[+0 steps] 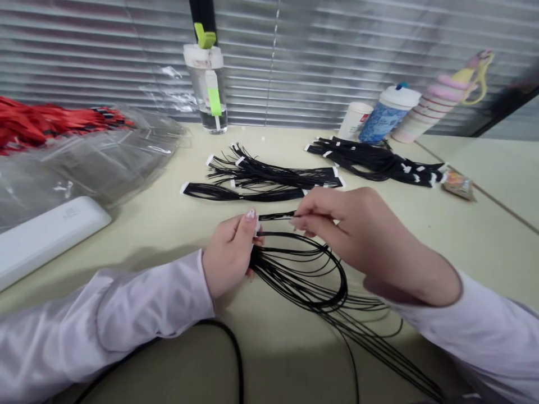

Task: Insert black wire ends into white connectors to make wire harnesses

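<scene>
Both grips look narrow on my feed. Left hand (231, 252) is closed on a white connector (257, 225), mid-scene, with black wires (295, 289) fanning toward near right over the table (475, 247). Right hand (362, 235), just right of it, pinches thin strands (275, 216) between thumb and finger. Beyond the hands I see black bundles (286, 178) with white ends; another pile (374, 161) farther right. Far left: red strips (46, 120) by clear plastic (105, 165). Nearer left, white case (50, 238). Water bottle (202, 84) far, blue cup (384, 119) far right.
</scene>
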`<state>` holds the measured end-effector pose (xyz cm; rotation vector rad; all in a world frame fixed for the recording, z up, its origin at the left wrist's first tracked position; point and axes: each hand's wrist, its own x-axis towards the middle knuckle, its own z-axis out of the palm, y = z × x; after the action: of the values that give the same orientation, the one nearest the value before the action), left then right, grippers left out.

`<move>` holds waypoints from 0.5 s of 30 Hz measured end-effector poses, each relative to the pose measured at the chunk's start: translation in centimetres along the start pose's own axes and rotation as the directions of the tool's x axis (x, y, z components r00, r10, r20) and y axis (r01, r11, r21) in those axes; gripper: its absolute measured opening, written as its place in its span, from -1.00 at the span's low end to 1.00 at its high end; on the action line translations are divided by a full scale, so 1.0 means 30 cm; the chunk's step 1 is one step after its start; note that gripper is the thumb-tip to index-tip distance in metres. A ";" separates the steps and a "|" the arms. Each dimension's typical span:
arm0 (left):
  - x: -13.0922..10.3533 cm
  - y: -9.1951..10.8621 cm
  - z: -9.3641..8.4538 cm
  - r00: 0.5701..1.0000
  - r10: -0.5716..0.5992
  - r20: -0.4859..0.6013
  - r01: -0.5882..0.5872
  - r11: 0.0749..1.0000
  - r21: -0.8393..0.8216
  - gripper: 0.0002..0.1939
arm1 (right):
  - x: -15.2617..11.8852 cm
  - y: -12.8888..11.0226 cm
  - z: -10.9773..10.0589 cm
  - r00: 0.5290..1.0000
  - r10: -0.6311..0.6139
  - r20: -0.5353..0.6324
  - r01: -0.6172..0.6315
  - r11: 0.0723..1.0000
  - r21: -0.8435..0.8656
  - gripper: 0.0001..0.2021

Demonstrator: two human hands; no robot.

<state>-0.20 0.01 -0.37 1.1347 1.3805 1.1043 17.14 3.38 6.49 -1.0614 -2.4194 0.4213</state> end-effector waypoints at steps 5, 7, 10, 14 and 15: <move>-0.005 0.007 -0.003 0.999 0.022 0.027 -0.023 0.999 0.045 -0.58 | 0.002 -0.002 0.050 0.985 -0.172 -0.028 0.167 0.976 -0.138 -0.85; -0.005 0.008 -0.003 0.999 0.032 0.029 -0.034 0.998 0.058 -0.58 | 0.002 -0.006 0.063 0.977 -0.208 -0.040 0.201 0.971 -0.127 -0.84; -0.004 0.007 -0.004 0.998 0.048 0.046 -0.051 0.996 0.071 -0.58 | -0.001 -0.009 0.078 0.973 -0.222 -0.065 0.216 0.972 -0.092 -0.85; -0.005 0.004 -0.006 0.997 0.056 0.059 -0.061 0.995 0.085 -0.59 | -0.009 -0.011 0.088 0.985 -0.129 -0.111 0.122 0.990 -0.075 -0.92; -0.005 0.004 -0.007 0.997 0.058 0.055 -0.063 0.994 0.089 -0.58 | -0.011 -0.012 0.090 0.987 -0.106 -0.123 0.098 0.993 -0.072 -0.91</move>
<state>-0.39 -0.14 -0.22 1.2694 1.3749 1.0559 15.71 2.66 4.28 -0.9564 -2.3758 0.2345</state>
